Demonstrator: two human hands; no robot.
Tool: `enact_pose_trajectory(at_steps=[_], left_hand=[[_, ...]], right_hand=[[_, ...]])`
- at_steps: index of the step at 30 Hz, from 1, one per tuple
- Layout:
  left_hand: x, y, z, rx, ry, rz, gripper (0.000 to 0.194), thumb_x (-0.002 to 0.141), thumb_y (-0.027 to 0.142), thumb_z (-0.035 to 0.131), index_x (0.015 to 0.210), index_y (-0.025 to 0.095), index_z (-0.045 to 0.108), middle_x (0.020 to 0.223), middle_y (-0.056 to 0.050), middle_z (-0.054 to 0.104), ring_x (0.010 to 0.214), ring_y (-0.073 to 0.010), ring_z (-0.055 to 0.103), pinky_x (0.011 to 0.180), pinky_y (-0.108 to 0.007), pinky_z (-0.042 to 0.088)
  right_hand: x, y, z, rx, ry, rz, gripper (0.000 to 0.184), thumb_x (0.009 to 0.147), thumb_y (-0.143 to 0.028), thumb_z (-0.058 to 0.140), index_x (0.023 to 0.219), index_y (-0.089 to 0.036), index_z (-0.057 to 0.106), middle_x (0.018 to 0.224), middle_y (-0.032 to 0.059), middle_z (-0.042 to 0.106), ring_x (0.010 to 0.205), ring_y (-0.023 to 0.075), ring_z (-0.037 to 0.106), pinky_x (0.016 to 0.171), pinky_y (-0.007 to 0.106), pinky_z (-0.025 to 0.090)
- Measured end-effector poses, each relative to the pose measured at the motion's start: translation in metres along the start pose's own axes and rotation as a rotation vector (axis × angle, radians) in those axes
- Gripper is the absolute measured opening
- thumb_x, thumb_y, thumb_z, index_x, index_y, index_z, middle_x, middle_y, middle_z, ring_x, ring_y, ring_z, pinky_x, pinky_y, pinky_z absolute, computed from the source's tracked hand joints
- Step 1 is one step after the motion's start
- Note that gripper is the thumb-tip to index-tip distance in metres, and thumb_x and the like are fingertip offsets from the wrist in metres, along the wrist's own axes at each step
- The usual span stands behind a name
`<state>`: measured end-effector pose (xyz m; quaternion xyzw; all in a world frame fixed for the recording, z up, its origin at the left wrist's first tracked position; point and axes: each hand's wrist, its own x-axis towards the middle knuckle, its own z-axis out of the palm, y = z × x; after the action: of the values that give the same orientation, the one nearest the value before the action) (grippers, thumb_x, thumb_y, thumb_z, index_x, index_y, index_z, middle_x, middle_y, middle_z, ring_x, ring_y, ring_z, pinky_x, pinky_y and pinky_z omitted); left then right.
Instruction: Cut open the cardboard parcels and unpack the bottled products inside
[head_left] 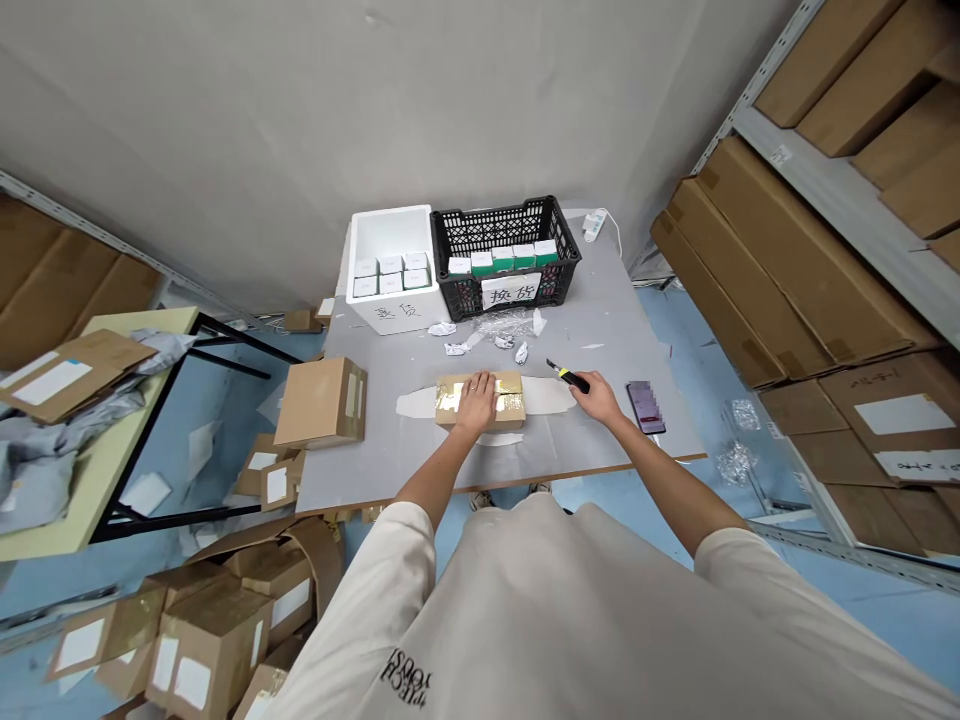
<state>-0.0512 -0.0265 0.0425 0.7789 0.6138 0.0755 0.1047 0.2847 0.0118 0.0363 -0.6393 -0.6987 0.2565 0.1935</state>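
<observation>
A small taped cardboard box (510,398) lies in the middle of the grey table (375,460). My left hand (477,398) rests flat on top of it, fingers spread. My right hand (597,397) is just right of the box, closed round a yellow-and-black utility knife (568,376) whose blade points left and away. White paper strips (551,395) stick out from under the box on both sides.
A phone (646,406) lies right of my right hand. At the back stand a white foam box (391,266) and a black crate (507,254), both holding small boxes. A larger cardboard box (321,402) sits left. Crumpled scraps litter the table. Shelves of cartons stand right.
</observation>
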Motion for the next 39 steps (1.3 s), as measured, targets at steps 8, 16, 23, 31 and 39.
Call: enact_pose_trajectory(at_steps=[8, 16, 23, 31, 39], left_hand=[[-0.008, 0.009, -0.003, -0.02, 0.011, -0.119, 0.055, 0.103, 0.032, 0.037, 0.156, 0.02, 0.038, 0.165, -0.013, 0.038, 0.155, -0.029, 0.03, 0.127, -0.049, 0.024], [-0.053, -0.004, -0.006, -0.033, 0.05, -0.127, 0.049, 0.104, 0.037, 0.037, 0.15, 0.022, 0.047, 0.162, -0.015, 0.041, 0.153, -0.0315, 0.033, 0.124, -0.054, 0.026], [-0.065, -0.017, 0.005, -0.074, 0.078, -0.184, 0.049, 0.104, 0.045, 0.044, 0.148, 0.023, 0.049, 0.159, -0.016, 0.045, 0.15, -0.0333, 0.038, 0.121, -0.056, 0.029], [-0.066, -0.024, 0.002, -0.142, 0.098, -0.169, 0.046, 0.102, 0.043, 0.05, 0.145, 0.024, 0.052, 0.156, -0.015, 0.048, 0.148, -0.0335, 0.04, 0.12, -0.055, 0.032], [-0.069, -0.054, -0.013, -0.202, 0.234, -0.346, 0.044, 0.099, 0.036, 0.052, 0.141, 0.022, 0.054, 0.149, -0.016, 0.053, 0.14, -0.0372, 0.047, 0.113, -0.057, 0.039]], right_hand=[[0.002, 0.046, 0.033, -0.082, -0.065, 0.29, 0.04, 0.086, -0.041, 0.065, 0.118, -0.017, 0.07, 0.119, 0.0163, 0.067, 0.104, 0.0293, 0.065, 0.084, 0.034, 0.05], [0.013, 0.089, 0.058, -0.209, -0.095, 0.499, 0.045, 0.091, -0.047, 0.065, 0.125, -0.017, 0.063, 0.126, 0.0172, 0.062, 0.111, 0.03, 0.064, 0.086, 0.037, 0.05], [0.012, 0.103, 0.076, -0.213, -0.105, 0.542, 0.05, 0.089, -0.047, 0.07, 0.127, -0.016, 0.058, 0.127, 0.0183, 0.06, 0.114, 0.0324, 0.062, 0.091, 0.041, 0.05], [0.01, 0.072, 0.069, -0.238, -0.01, 0.356, 0.046, 0.096, -0.043, 0.054, 0.132, -0.014, 0.057, 0.133, 0.0215, 0.056, 0.125, 0.0375, 0.052, 0.103, 0.049, 0.043], [0.024, -0.06, 0.065, 0.11, -0.119, -0.203, 0.038, 0.095, -0.038, 0.055, 0.127, -0.02, 0.064, 0.124, 0.0125, 0.065, 0.107, 0.0271, 0.062, 0.097, 0.039, 0.049]])
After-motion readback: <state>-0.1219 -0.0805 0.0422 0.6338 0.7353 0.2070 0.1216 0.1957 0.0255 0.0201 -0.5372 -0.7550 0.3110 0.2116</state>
